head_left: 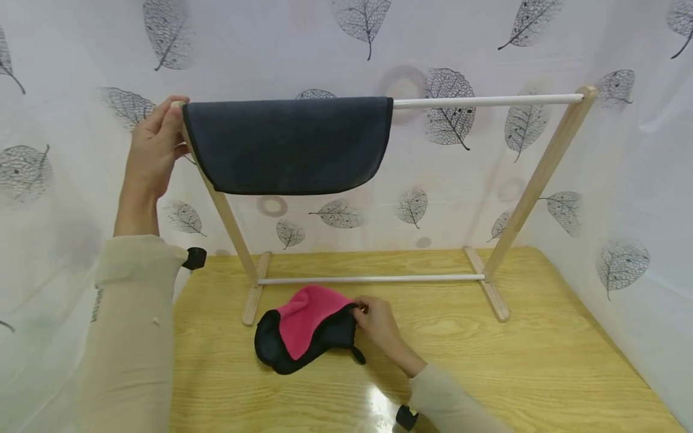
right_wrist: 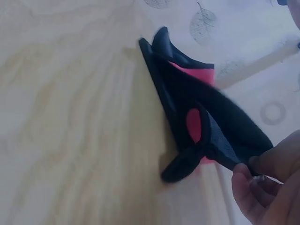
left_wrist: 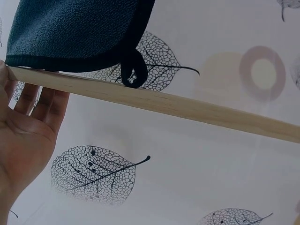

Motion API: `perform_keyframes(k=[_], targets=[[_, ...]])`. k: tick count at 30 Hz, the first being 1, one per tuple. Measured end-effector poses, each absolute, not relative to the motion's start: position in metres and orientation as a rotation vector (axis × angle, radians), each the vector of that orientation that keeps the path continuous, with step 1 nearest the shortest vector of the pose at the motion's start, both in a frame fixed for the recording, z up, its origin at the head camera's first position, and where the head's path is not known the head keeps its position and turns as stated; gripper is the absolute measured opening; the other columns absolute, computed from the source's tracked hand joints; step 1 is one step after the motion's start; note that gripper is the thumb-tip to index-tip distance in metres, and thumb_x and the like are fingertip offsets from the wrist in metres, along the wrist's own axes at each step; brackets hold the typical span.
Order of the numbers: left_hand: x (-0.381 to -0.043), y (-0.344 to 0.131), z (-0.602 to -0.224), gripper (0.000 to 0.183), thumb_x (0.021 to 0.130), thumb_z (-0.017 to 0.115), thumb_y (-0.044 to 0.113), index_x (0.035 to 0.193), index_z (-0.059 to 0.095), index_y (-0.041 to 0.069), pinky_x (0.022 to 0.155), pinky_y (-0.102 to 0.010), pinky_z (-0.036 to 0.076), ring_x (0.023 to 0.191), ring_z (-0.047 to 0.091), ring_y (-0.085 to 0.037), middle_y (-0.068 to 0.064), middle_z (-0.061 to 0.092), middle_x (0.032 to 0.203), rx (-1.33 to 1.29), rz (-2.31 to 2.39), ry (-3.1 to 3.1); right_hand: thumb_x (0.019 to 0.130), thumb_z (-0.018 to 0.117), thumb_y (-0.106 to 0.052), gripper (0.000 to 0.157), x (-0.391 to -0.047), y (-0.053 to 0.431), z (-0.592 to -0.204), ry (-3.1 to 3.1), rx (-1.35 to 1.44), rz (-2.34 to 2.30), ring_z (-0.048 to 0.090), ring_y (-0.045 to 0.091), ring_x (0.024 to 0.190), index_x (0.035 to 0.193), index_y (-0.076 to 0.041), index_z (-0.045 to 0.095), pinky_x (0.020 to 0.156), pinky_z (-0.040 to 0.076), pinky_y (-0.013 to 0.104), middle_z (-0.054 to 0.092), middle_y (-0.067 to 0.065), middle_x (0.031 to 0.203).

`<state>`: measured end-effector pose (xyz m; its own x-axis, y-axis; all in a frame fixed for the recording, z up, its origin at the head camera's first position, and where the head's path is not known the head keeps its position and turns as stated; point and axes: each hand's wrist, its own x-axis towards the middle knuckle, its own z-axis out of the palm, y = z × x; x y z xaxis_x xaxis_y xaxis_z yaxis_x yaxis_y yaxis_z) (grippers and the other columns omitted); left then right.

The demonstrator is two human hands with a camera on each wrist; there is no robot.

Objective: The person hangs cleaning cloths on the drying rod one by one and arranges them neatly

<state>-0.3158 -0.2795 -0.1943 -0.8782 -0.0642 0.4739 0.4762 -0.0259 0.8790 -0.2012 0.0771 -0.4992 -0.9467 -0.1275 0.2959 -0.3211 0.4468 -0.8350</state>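
Note:
A dark grey towel (head_left: 287, 147) with black edging hangs over the white top rail of a wooden rack, at its left end. My left hand (head_left: 154, 141) grips the top of the rack's left post (head_left: 230, 225), right beside the towel's edge. In the left wrist view, the fingers of that hand (left_wrist: 35, 122) reach behind the post, and a hanging loop (left_wrist: 134, 70) shows at the towel's corner. On the table lies a crumpled pink and black towel (head_left: 316, 322). My right hand (head_left: 381, 328) pinches its right edge, lifting that part, near its black loop (right_wrist: 180, 166).
The rack's right post (head_left: 541, 180) stands on a wooden foot (head_left: 487, 285) at the right. A lower white rail (head_left: 373, 279) runs just above the wood-grain table (head_left: 541, 361), behind the pink towel. A leaf-printed curtain (head_left: 357, 222) surrounds the table.

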Motion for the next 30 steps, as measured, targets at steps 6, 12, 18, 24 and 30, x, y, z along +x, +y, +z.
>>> perform_keyframes(k=[6, 12, 18, 24, 30], targets=[[-0.316, -0.279, -0.195, 0.038, 0.103, 0.063, 0.030, 0.138, 0.064, 0.016, 0.075, -0.019, 0.051, 0.086, 0.064, -0.015, -0.003, 0.065, 0.104, -0.428, -1.958, -1.880, 0.092, 0.064, 0.012, 0.018, -0.203, 0.098, -0.484, -2.512, 0.388, 1.453, 0.064, 0.022, 0.051, 0.105, 0.007, 0.076, 0.044, 0.048, 0.022, 0.069, 0.010, 0.069], [-0.316, -0.278, -0.195, 0.038, 0.103, 0.062, 0.030, 0.138, 0.064, 0.015, 0.075, -0.020, 0.051, 0.087, 0.064, -0.015, -0.004, 0.064, 0.105, -0.427, -1.962, -1.877, 0.092, 0.065, 0.012, 0.020, -0.204, 0.119, -0.466, -2.540, 0.357, 1.384, 0.061, 0.020, 0.048, 0.107, 0.006, 0.077, 0.042, 0.046, 0.022, 0.070, 0.012, 0.071], [-0.316, -0.279, -0.195, 0.038, 0.104, 0.062, 0.030, 0.138, 0.064, 0.015, 0.075, -0.020, 0.051, 0.087, 0.063, -0.015, -0.004, 0.064, 0.105, -0.428, -1.953, -1.878, 0.093, 0.066, 0.009, 0.018, -0.209, 0.138, -0.453, -2.564, 0.355, 1.413, 0.064, 0.020, 0.050, 0.107, 0.006, 0.076, 0.044, 0.050, 0.024, 0.069, 0.008, 0.068], [-0.316, -0.278, -0.195, 0.038, 0.104, 0.061, 0.031, 0.139, 0.064, 0.016, 0.077, -0.020, 0.051, 0.088, 0.064, -0.015, -0.004, 0.063, 0.106, -0.422, -1.949, -1.884, 0.092, 0.069, 0.008, 0.014, -0.212, 0.150, -0.443, -2.542, 0.374, 1.410, 0.064, 0.018, 0.052, 0.103, 0.007, 0.077, 0.048, 0.053, 0.025, 0.068, 0.007, 0.064], [-0.316, -0.278, -0.195, 0.037, 0.104, 0.062, 0.031, 0.138, 0.065, 0.016, 0.077, -0.021, 0.051, 0.087, 0.063, -0.015, -0.004, 0.063, 0.105, -0.420, -1.959, -1.878, 0.090, 0.070, 0.007, 0.014, -0.212, 0.158, -0.433, -2.530, 0.345, 1.370, 0.065, 0.018, 0.053, 0.102, 0.006, 0.077, 0.050, 0.053, 0.024, 0.069, 0.007, 0.064]])
